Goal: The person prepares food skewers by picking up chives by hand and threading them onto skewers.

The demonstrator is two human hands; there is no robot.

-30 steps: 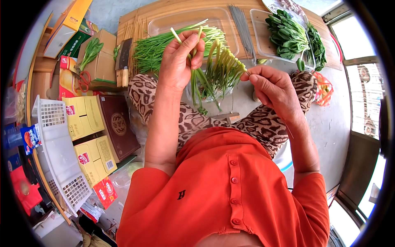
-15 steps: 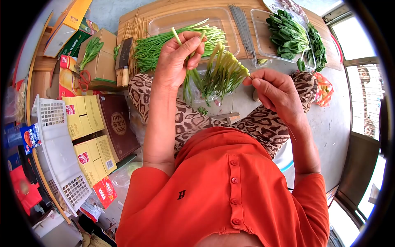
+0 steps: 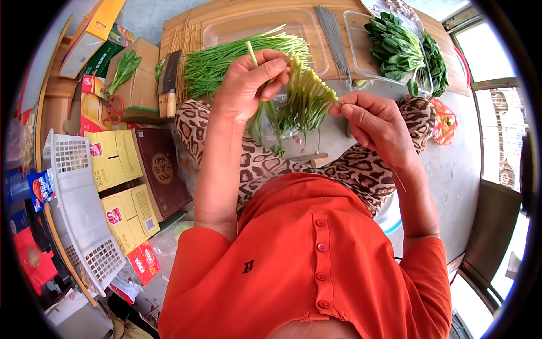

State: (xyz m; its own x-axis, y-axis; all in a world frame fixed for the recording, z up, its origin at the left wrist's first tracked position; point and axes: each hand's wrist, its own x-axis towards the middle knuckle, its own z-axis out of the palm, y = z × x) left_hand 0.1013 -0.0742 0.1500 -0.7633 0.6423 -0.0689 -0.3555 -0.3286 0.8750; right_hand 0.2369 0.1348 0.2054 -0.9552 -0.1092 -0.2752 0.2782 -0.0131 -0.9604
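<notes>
My left hand (image 3: pixel 251 82) is closed in a pinch on a few garlic chives, one pale stalk end sticking up above the thumb and green leaves hanging below. Beside it hangs a row of garlic chives (image 3: pixel 305 99), threaded side by side near their pale ends on a thin metal skewer. My right hand (image 3: pixel 372 121) grips that skewer (image 3: pixel 402 183) at the row's right end; its tail shows below the wrist. The skewer's other end is hidden at my left fingertips. Behind my left hand lies a pile of loose garlic chives (image 3: pixel 212 70).
On the wooden table (image 3: pixel 180 28) are a clear plastic tray (image 3: pixel 254 24), a bundle of metal skewers (image 3: pixel 333 42), leafy greens (image 3: pixel 395 48) in another tray, and a cleaver (image 3: pixel 169 76). Boxes (image 3: pixel 121 161), scissors (image 3: pixel 115 107) and a white basket (image 3: pixel 76 209) stand at left.
My left hand has shifted slightly right, its fingertips now at the left end of the threaded row. My right hand has moved a little left, and the row hangs more bunched.
</notes>
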